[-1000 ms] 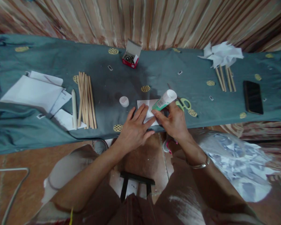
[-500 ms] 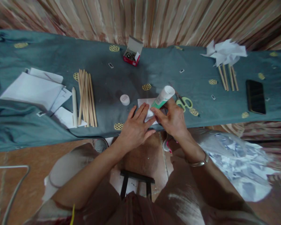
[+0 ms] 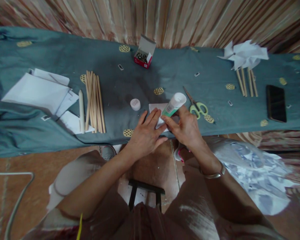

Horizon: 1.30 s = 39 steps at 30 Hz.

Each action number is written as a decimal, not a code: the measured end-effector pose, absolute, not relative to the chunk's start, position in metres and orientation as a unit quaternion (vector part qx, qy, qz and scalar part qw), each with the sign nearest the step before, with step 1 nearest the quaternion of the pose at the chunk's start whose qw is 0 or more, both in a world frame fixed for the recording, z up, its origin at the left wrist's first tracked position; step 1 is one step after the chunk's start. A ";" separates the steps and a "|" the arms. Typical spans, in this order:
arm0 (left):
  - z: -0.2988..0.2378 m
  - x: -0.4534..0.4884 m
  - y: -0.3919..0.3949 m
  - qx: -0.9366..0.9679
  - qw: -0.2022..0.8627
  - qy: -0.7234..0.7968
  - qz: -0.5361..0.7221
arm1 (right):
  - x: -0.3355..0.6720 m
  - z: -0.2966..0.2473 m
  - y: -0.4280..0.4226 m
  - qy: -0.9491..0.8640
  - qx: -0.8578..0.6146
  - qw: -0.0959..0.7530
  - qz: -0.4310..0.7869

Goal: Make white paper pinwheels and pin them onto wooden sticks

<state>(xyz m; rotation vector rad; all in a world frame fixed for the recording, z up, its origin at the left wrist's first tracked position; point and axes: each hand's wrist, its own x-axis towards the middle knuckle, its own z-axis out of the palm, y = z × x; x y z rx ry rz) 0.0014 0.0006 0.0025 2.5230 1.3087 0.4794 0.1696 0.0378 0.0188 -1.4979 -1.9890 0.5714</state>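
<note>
My right hand (image 3: 186, 126) is closed round a white and green glue stick (image 3: 173, 105), tilted with its lower end at a small white sheet of paper (image 3: 155, 106). Pressed flat on that paper, the fingers of my left hand (image 3: 147, 133) are spread and cover part of it. The glue stick's tip is hidden behind my fingers. A white round cap (image 3: 135, 104) lies to the left of the paper. Just right of my right hand rest scissors (image 3: 197, 106) with light green handles, blades apart.
At left lie white papers (image 3: 37, 91), a thick pale stick (image 3: 81, 111) and several wooden sticks (image 3: 95, 103). A red box (image 3: 143, 60) of small metal pieces stands open at the back. Paper pinwheels (image 3: 247, 55) and a phone (image 3: 276, 103) lie right; a plastic bag (image 3: 255, 176) sits below.
The view has shifted slightly, so the table things appear a little further right. The scissors' blades show more now. Both hands keep nearly the same pose, with the glue stick still at the paper.
</note>
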 end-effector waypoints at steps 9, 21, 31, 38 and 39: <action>0.004 0.001 0.000 0.869 0.132 0.449 0.161 | 0.173 0.020 0.033 -0.751 -0.566 0.270 0.209; 0.002 0.000 0.000 0.873 0.133 0.442 0.158 | 0.179 0.013 0.028 -0.749 -0.557 0.301 0.197; 0.000 0.000 0.001 0.872 0.132 0.441 0.164 | 0.183 0.014 0.027 -0.729 -0.585 0.285 0.212; 0.001 0.000 0.001 0.874 0.126 0.441 0.158 | 0.183 0.012 0.029 -0.735 -0.580 0.291 0.198; 0.001 0.000 0.001 0.875 0.125 0.441 0.157 | 0.183 0.011 0.030 -0.736 -0.578 0.293 0.196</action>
